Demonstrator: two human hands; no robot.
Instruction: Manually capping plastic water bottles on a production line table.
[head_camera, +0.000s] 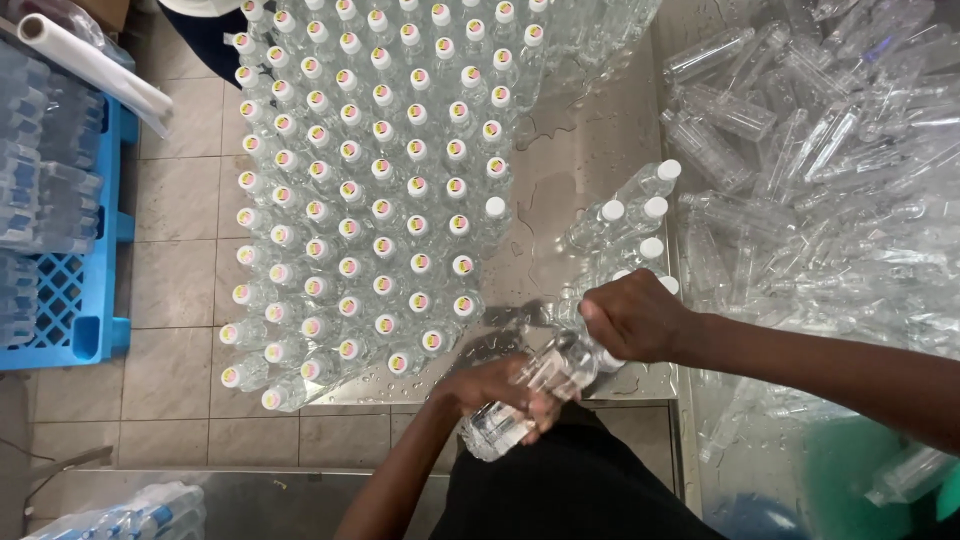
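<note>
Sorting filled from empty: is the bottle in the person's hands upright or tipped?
Tipped. The clear bottle lies slanted between the left hand, around its body, and the right hand, covering its cap end.

Grey-beige tiled floor (180, 210), square tiles with dark grout lines, evenly lit, no hard shadows. Steel worktop (590, 130) in the middle, wet, puddles and droplets across its bare part. Left edge: blue plastic pallet (75, 320) with lattice top, stacked with shrink-wrapped packs (35, 170). A roll of clear film (95, 65) lies tilted over the pallet's top corner. Bottom: a second steel surface (300, 495), more wrapped packs (135, 515) at its left end. Bottom right, something green (850, 470), blurred. No walls or windows in view.
</note>
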